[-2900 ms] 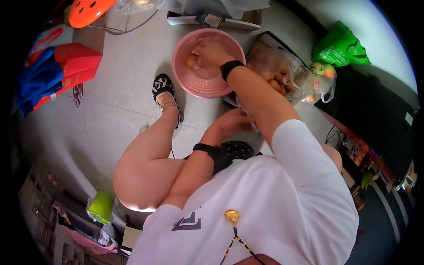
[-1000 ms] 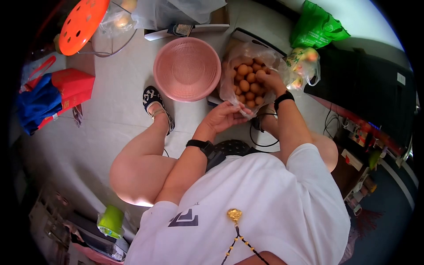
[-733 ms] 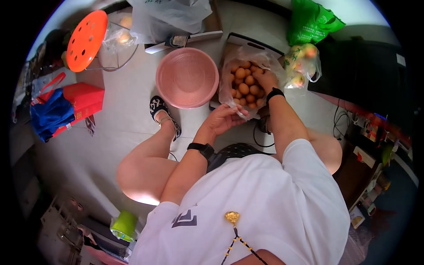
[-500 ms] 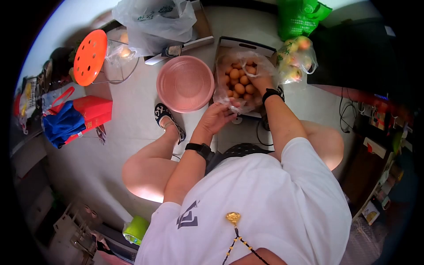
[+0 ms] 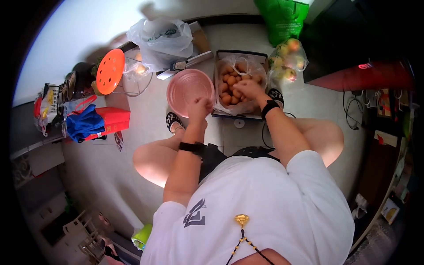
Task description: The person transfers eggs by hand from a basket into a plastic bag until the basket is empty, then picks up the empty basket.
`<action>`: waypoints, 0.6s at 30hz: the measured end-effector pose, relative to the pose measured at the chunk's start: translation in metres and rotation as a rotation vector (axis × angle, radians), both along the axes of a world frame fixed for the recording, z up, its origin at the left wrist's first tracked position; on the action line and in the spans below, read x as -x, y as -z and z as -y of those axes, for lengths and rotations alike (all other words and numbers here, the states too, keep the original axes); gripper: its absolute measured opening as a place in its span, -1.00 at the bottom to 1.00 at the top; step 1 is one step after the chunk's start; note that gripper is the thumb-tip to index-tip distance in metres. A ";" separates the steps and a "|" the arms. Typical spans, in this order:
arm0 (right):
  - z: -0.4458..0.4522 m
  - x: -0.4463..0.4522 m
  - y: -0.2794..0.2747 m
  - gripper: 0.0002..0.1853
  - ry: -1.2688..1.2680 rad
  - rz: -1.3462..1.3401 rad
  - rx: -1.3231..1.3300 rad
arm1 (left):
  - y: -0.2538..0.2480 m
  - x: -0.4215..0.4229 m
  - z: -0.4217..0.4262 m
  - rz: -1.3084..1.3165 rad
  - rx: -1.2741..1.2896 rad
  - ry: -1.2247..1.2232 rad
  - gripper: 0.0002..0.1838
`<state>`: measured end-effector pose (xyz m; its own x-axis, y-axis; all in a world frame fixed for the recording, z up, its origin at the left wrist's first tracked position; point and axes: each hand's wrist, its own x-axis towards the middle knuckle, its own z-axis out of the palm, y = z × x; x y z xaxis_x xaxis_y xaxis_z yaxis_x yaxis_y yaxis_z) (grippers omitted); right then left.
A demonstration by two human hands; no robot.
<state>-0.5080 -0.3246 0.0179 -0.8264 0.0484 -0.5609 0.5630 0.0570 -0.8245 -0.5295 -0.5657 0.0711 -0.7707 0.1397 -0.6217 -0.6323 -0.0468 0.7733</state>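
Brown eggs point(image 5: 230, 80) lie heaped in a clear plastic bag point(image 5: 260, 75) set inside an open cardboard box point(image 5: 241, 53). My right hand point(image 5: 250, 89) is over the right part of the eggs, fingers curled with the tips touching or just above them; whether one is gripped I cannot tell. Left of the box stands a round pink plastic basket point(image 5: 187, 81). My left hand point(image 5: 201, 107) is at the basket's lower right rim, its fingers closed, and anything inside them is hidden.
Behind the basket are a white plastic bag point(image 5: 161, 42) and an orange stool point(image 5: 110, 71). A bag of fruit point(image 5: 289, 59) and a green bag point(image 5: 285, 20) stand right of the box. A red bag point(image 5: 117, 119) with blue cloth point(image 5: 86, 123) is at left.
My left hand has let go of the egg bag's edge and moved left to the basket rim. My right hand has drawn back toward me over the eggs. The view has shifted.
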 end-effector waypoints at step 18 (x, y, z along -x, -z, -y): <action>0.058 -0.097 0.088 -0.59 -1.023 0.348 -0.560 | -0.244 -0.003 -0.020 -0.348 -1.040 0.576 -0.88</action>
<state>-0.4107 -0.3828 -0.0699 -0.4343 -0.2308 -0.8707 0.2355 0.9039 -0.3571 -0.5268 -0.5452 0.3147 -0.5355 0.8173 0.2128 -0.5326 -0.5224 0.6659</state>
